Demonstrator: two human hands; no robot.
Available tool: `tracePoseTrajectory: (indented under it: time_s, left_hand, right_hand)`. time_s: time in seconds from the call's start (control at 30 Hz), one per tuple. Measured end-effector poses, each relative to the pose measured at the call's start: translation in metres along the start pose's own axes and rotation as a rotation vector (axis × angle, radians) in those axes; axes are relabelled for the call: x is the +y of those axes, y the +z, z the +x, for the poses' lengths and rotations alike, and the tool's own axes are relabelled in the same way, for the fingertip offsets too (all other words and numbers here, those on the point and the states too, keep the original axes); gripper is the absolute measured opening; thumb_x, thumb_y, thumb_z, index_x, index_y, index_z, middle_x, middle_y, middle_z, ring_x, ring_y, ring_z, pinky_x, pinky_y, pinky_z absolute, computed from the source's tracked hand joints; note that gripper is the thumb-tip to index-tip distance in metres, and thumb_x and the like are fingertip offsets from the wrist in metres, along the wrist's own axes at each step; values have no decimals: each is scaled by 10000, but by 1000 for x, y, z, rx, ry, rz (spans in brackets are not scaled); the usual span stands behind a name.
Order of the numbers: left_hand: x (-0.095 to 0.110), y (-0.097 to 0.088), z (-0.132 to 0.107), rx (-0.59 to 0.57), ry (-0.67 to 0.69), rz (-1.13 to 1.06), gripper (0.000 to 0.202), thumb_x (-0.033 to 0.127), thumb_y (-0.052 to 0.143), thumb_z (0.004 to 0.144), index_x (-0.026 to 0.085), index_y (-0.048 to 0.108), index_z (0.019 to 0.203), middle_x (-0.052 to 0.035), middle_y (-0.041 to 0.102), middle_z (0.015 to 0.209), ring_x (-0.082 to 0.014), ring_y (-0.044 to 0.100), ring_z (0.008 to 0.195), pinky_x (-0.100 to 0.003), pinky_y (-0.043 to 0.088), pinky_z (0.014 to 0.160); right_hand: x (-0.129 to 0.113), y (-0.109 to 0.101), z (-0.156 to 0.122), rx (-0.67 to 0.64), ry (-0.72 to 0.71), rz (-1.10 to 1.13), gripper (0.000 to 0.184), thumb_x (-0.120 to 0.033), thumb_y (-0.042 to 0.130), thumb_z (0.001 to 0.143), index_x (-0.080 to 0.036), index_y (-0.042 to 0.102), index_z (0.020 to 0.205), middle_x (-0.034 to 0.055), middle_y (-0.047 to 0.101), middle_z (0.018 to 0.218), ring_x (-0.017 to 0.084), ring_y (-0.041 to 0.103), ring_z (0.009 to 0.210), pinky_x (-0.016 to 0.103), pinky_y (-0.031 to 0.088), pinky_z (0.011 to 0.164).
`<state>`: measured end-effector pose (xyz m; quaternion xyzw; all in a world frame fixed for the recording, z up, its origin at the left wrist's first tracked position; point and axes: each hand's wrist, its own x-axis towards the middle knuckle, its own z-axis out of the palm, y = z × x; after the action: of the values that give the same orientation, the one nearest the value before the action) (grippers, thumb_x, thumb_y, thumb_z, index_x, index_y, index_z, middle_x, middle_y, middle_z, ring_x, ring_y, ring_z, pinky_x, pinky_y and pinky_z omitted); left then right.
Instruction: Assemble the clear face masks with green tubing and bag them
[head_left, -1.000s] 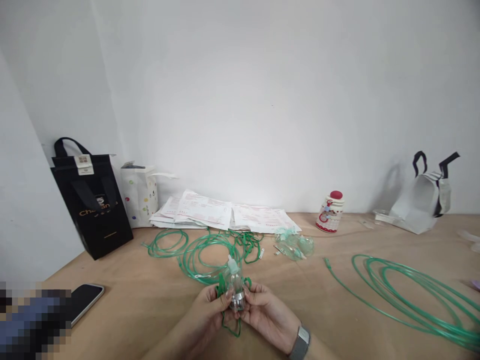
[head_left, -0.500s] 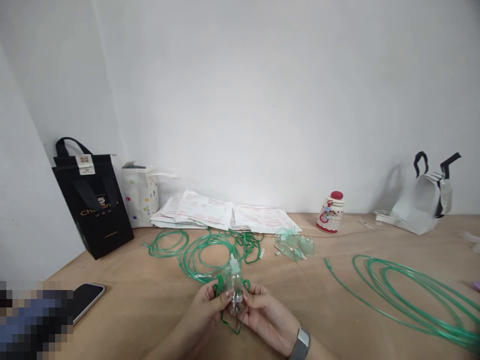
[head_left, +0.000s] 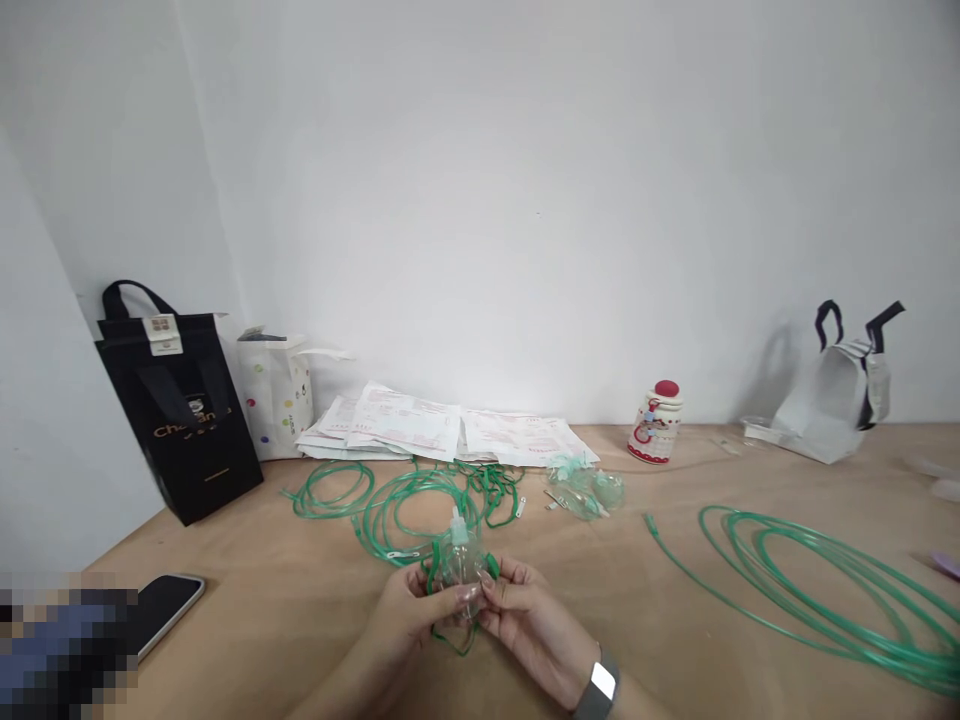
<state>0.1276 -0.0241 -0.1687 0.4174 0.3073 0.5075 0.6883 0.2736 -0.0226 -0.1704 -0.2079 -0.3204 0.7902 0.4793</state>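
Between both hands is a clear oxygen mask (head_left: pixel 459 568) with a pale green connector pointing up and away from me. My left hand (head_left: pixel 411 610) grips its left side, thumb laid across the front. My right hand (head_left: pixel 519 608) pinches the right edge with thumb and fingers. A green elastic strap (head_left: pixel 459 645) loops from the mask's sides and hangs below. Just beyond the mask lies coiled green tubing (head_left: pixel 382 515), with a tangle of green straps (head_left: pixel 495 495) beside it. More clear masks (head_left: pixel 589 490) rest in a pile behind, to the right.
White printed packets (head_left: pixel 405 422) lie along the wall. A black bag (head_left: pixel 184 420) and a dotted white bag (head_left: pixel 277 395) stand left, a phone (head_left: pixel 169 605) nearer. At right are a red-capped bottle (head_left: pixel 656 420), a white bag (head_left: pixel 825 410) and a large tubing coil (head_left: pixel 795 590).
The mask has been tilted and turned in my hands, so its broader face shows now. My left thumb has slid further across it. The view has shifted slightly.
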Motion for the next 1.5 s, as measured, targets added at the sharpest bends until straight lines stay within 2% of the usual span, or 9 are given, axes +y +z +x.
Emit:
tracePoseTrajectory:
  time_s: [0.17,0.3,0.5,0.6,0.83,1.1,1.23,1.5]
  left_hand:
    - [-3,-10,6,36,0,59,200,215,813,509,116,724,658,-59,726,620,-157,618,548,-261,484,582]
    - [-1,-12,5,56,-5,86,219,209,815,501,120,725,679,-68,733,643,-174,629,561,-272,487,575]
    - [1,-14,7,114,-23,86,181,193,825,475,106,714,588,-43,705,545,-132,595,484,-222,472,496]
    - [-1,-12,6,106,-33,40,234,218,841,442,106,718,607,-37,702,541,-116,585,468,-205,470,484]
    - [0,-3,-2,40,-93,-95,363,440,717,623,100,715,750,-89,722,693,-179,660,627,-243,520,579]
    - [1,-1,-2,48,-123,-155,346,445,689,659,110,680,745,-76,702,643,-157,651,585,-231,517,541]
    - [-2,-4,-2,60,-111,-158,251,351,749,622,122,673,693,-53,697,642,-127,631,553,-215,502,552]
    - [-5,-1,-2,85,-9,-159,249,320,799,546,114,671,600,-18,658,533,-80,527,460,-186,404,474]
  right_hand:
    - [1,-2,0,16,-7,18,151,-90,761,572,-101,657,681,33,674,651,106,601,621,232,431,666]
    - [3,-2,1,21,-14,25,169,-91,766,557,-106,660,687,18,657,634,97,584,602,219,429,643]
    - [1,-1,2,9,-42,-1,141,-66,758,570,-104,666,669,-2,626,583,91,563,573,210,428,619]
    - [1,-2,4,-18,-21,17,134,-97,762,581,-105,669,676,9,640,607,93,567,589,217,427,633]
    - [0,-7,5,-63,27,59,170,-128,768,598,-107,678,741,26,666,680,103,581,640,245,413,680]
    - [-1,-7,3,-70,23,57,113,-138,710,679,-116,676,784,54,685,721,128,605,669,263,414,670]
    - [0,-8,4,-65,20,51,111,-146,719,672,-121,675,770,50,689,694,137,611,658,272,420,662]
    - [4,-5,3,-65,59,52,177,-122,745,635,-104,679,799,54,698,734,111,612,669,241,414,701]
